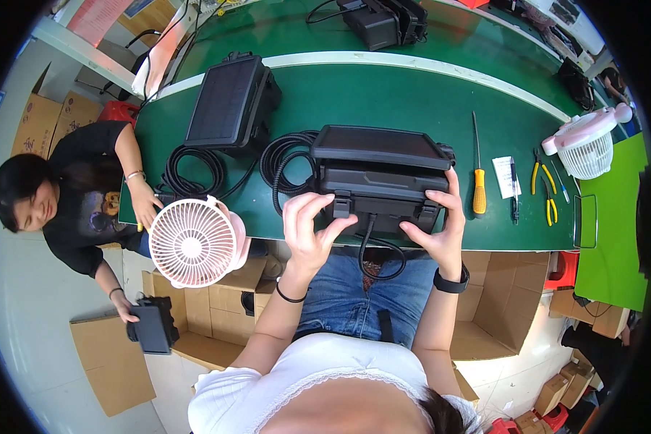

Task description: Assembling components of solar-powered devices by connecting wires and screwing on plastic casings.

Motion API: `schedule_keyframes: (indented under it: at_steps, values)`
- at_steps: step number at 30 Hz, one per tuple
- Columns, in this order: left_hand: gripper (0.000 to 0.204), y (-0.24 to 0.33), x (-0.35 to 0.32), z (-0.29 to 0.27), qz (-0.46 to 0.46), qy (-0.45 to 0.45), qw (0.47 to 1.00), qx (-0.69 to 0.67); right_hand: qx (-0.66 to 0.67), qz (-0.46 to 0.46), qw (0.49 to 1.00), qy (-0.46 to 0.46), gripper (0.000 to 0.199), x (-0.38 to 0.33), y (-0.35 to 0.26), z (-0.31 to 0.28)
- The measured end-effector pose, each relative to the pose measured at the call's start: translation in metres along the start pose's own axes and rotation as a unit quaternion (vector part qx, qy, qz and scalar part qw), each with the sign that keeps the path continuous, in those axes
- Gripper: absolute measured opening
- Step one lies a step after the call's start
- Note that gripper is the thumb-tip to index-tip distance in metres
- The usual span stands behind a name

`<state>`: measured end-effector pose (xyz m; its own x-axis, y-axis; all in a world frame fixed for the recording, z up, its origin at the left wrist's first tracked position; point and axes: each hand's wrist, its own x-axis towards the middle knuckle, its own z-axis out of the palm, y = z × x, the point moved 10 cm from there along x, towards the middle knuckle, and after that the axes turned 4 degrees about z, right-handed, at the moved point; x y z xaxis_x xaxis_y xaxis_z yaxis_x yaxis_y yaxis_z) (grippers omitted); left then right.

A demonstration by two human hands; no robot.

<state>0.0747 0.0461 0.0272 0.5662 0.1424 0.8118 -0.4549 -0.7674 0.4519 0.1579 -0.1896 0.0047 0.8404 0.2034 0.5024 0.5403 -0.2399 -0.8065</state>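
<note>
A black plastic case (372, 189) with a flat dark panel (380, 147) on its top sits at the front edge of the green table. My left hand (307, 230) pinches its left front latch, thumb below and fingers above. On the right latch my right hand (441, 228) has the same kind of grip, thumb under and fingers over. A ribbed black cable (369, 242) loops down from the case's front, between my hands. Coiled black cable (278, 163) lies against the case's left side. Whether the latches are fastened cannot be made out.
A second black case (231, 105) with cable stands at back left. A pink fan (192, 244) is at the left front edge, another fan (586, 155) at far right. A screwdriver (478, 181) and yellow-handled pliers (535, 173) lie right. A co-worker (87, 195) at left holds a black box (153, 327).
</note>
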Motion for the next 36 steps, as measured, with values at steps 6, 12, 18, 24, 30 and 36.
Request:
schedule_keyframes:
  at_steps: [6,12,18,24,30,36]
  values:
    - [0.032,0.005,0.021,-0.006,0.001,0.006,0.998,0.068,-0.003,0.004,1.000,-0.001,0.066,-0.003,0.002,0.001]
    - [0.026,0.013,0.029,-0.005,0.057,-0.027,0.993,0.099,-0.006,0.000,1.000,0.007,0.066,-0.003,0.001,-0.001]
    - [0.034,-0.029,0.011,0.018,-0.108,-0.058,0.977,-0.176,-0.009,0.017,0.992,0.127,0.079,-0.014,0.011,-0.011]
    - [0.050,-0.036,-0.003,0.040,-0.147,-0.042,0.943,-0.295,-0.095,0.047,0.980,0.171,0.058,-0.013,-0.002,-0.010]
    - [0.079,-0.038,0.000,0.051,-0.181,-0.019,0.925,-0.334,-0.038,0.015,0.993,0.107,0.027,-0.005,-0.003,-0.005]
    - [0.086,-0.043,-0.004,0.056,-0.199,-0.062,0.921,-0.329,0.034,0.096,0.989,0.109,0.031,0.010,-0.004,-0.008]
